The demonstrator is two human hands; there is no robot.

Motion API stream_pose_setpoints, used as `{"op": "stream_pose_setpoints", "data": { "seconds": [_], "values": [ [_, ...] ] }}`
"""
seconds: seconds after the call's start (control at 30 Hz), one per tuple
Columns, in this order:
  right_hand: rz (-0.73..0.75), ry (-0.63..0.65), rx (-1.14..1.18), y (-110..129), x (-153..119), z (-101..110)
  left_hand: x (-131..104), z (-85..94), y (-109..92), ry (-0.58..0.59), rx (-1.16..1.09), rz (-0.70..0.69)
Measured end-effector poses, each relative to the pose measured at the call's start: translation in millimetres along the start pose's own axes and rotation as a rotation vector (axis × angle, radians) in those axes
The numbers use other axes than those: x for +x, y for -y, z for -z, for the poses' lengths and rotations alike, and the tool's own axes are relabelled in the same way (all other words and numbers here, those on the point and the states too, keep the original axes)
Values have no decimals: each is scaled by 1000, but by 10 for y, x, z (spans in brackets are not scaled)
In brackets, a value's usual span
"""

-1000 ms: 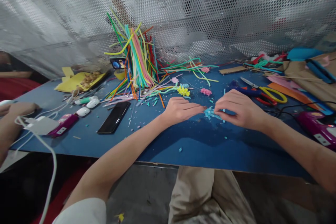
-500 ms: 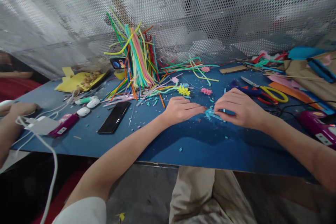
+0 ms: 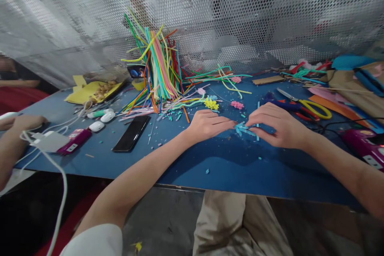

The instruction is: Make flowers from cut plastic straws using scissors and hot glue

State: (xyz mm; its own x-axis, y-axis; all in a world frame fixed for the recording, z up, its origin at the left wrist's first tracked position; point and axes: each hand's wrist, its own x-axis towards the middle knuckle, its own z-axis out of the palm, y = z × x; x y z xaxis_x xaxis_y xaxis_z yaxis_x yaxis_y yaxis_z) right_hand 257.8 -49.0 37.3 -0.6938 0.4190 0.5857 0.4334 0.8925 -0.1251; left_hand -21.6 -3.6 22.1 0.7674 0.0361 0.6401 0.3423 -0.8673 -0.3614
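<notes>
A light blue piece with several short spikes (image 3: pixel 241 129) lies between my hands, low over the blue table (image 3: pixel 192 168). My left hand (image 3: pixel 208 125) is closed, its fingertips pinching the left end of this piece. From the right, my right hand (image 3: pixel 274 125) holds the piece's other side between thumb and forefinger, with a gap showing between them farther back. A straight light blue strip (image 3: pixel 258 118) lies beside the right fingertips. Just beyond the hands are a yellow spiky piece (image 3: pixel 211 103) and a pink one (image 3: pixel 237 105).
A bundle of coloured pipe cleaners (image 3: pixel 159 64) stands at the back. A black phone (image 3: pixel 131 133) lies left of my forearm. Yellow-handled scissors (image 3: pixel 315 108), pliers and a purple tool (image 3: pixel 364 144) are at the right. Another person's hand (image 3: pixel 30 122) rests at the far left.
My right thumb and forefinger have spread slightly apart behind the tips, showing more of the light blue piece. My left hand is nearly unchanged. The whole view has shifted slightly.
</notes>
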Motion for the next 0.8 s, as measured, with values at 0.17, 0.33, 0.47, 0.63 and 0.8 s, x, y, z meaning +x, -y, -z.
{"op": "stream_pose_setpoints", "data": {
  "seconds": [0.17, 0.33, 0.47, 0.63, 0.8],
  "values": [
    [-34, -5, 10, -44, -9, 32, 0, -1, 9, -11, -35, 0],
    [-30, 31, 42, -89, 2, 24, -1, -9, 12, 4, -37, 6],
    [-73, 64, 67, -96, -1, 17, 12, -4, 10, 11, -40, 14],
    [-145, 101, 71, -164, -47, 5, 23, -6, 5, 4, -38, 19],
    [-219, 149, 77, -237, -101, 2, 4, -29, 8, 7, -8, 68]
  ]
}}
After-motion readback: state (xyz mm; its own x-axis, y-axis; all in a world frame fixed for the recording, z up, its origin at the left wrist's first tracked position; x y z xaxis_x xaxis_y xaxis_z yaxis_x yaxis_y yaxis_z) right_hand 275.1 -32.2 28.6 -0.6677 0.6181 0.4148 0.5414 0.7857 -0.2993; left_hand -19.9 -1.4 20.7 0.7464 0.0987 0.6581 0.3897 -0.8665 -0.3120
